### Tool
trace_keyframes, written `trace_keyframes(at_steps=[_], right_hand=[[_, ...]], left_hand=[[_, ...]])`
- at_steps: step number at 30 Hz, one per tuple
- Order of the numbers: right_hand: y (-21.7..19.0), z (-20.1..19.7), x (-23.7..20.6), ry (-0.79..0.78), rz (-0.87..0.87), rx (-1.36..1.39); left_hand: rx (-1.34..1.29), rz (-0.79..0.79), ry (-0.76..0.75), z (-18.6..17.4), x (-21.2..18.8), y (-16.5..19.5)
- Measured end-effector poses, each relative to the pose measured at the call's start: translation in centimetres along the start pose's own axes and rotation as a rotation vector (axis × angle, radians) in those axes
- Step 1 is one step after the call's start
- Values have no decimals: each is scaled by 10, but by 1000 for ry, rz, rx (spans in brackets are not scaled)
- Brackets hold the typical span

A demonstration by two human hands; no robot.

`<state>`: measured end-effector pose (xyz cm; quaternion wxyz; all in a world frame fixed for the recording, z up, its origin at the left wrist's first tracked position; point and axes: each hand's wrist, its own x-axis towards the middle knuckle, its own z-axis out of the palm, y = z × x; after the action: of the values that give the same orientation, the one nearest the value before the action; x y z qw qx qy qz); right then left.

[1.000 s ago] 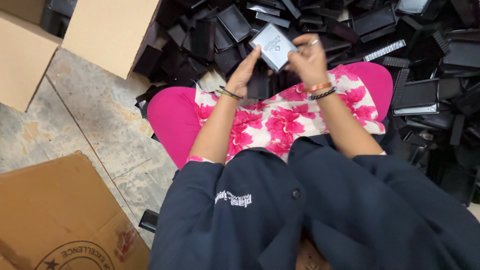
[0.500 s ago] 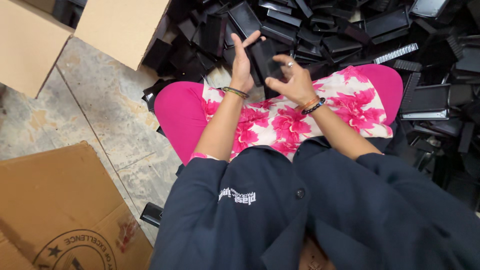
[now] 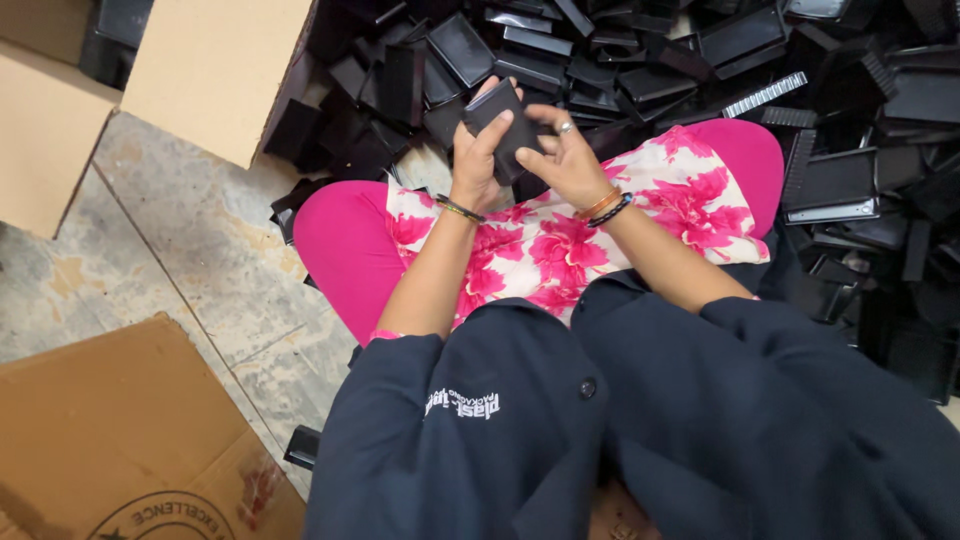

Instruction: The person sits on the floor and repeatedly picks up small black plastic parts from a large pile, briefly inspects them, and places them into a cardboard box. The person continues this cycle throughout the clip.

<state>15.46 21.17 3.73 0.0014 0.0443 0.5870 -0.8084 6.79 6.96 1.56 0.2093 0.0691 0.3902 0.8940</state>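
Note:
I am seated on the floor with my legs folded, in pink trousers and a pink-flowered tunic. Both hands hold one small black plastic tray (image 3: 503, 122) above my knees. My left hand (image 3: 477, 160) grips its left side with the thumb across the face. My right hand (image 3: 565, 155), with a ring and bangles at the wrist, pinches its right edge. Just beyond my hands lies a big heap of black plastic trays (image 3: 650, 60) of the same kind.
The heap of black trays spreads across the top and down the right side (image 3: 860, 190). Cardboard boxes stand at the upper left (image 3: 210, 70) and far left (image 3: 40, 140). A flattened cardboard sheet (image 3: 110, 440) lies at the lower left on the stone-tiled floor (image 3: 200, 260).
A second ago my right hand held a tray up showing its pale face. Both hands have since come together on a black tray, held lower and nearer my knees.

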Motion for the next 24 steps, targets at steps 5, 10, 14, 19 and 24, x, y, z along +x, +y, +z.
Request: trace_keyframes(at_steps=[5,10,14,19,24], right_hand=[[5,5,5,58,194,152],[10,24,13,-36,-17,-52],[5,7,6,-54,-43,-328],[-4,-35,-10,71,36,-550],[-54,-108,-49,427,-152,-673]], left_hand=[[-16,25,-64,5,-6,13],[737,496,-128,12,1,103],[1072,1011,286,-20,69,253],[1280,516,617,-62,127,317],[1489,820,146,-22,56,209]])
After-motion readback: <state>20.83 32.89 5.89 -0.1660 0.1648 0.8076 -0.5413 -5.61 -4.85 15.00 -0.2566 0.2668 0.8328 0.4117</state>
